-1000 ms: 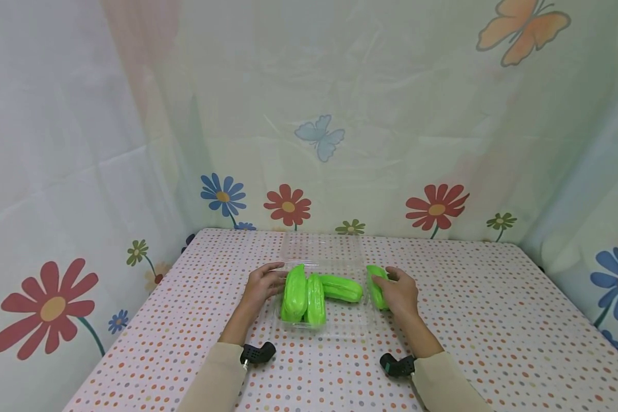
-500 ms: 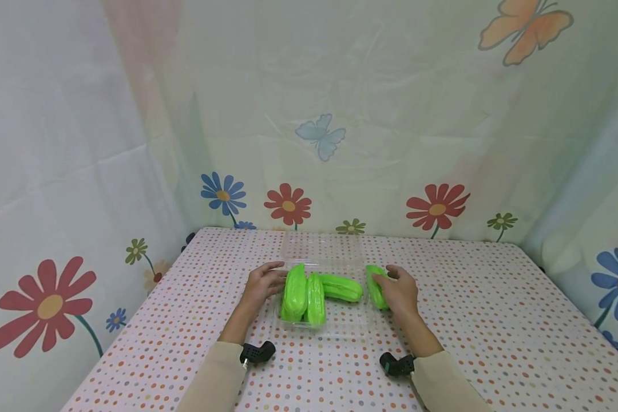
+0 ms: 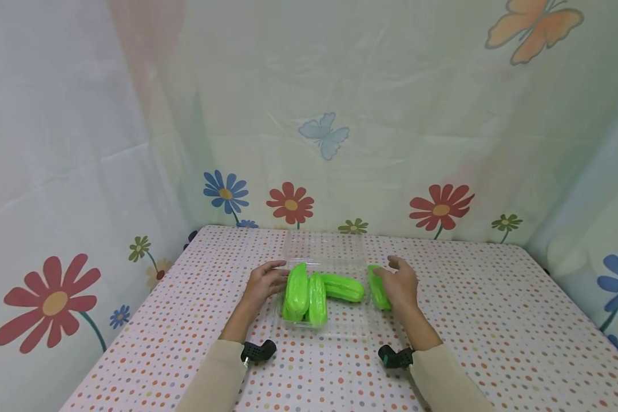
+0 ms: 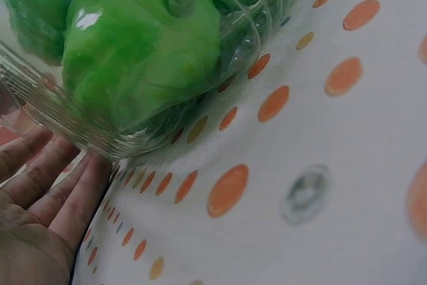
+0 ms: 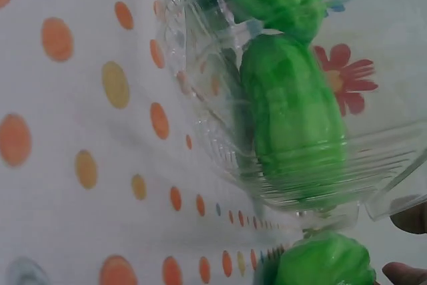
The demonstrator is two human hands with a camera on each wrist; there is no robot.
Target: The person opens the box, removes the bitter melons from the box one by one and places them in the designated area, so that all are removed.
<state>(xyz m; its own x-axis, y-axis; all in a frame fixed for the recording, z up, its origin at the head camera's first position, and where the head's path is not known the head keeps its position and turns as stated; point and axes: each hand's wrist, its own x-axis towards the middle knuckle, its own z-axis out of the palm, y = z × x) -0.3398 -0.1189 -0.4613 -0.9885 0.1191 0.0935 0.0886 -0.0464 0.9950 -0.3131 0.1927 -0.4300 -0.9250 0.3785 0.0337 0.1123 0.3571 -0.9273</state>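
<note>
A clear plastic clamshell box (image 3: pixel 346 327) stands on the table, its lid (image 3: pixel 323 246) laid back. Inside are a bright green, ridged, cucumber-shaped vegetable (image 3: pixel 296 294), a second beside it (image 3: pixel 317 300), and a third lying crosswise (image 3: pixel 343 288). My left hand (image 3: pixel 264 284) is at the box's left side; in the left wrist view its straight fingers (image 4: pixel 83 195) touch the wall. Outside the box, to its right, lies another green vegetable (image 3: pixel 378 289). Over it is my right hand (image 3: pixel 403 286), fingers spread; the right wrist view shows fingertips (image 5: pixel 402 273) apart from that vegetable (image 5: pixel 327 261).
Pink-white dotted cloth covers the table (image 3: pixel 474 320). Flowered curtains (image 3: pixel 381 171) stand behind and at both sides. A black wrist camera (image 3: pixel 259 351) is on the left wrist, another (image 3: pixel 395 356) on the right.
My right hand's fingers have straightened and spread away from the loose vegetable, which stays beside the box. The left hand has kept its place. The head view has shifted slightly.
</note>
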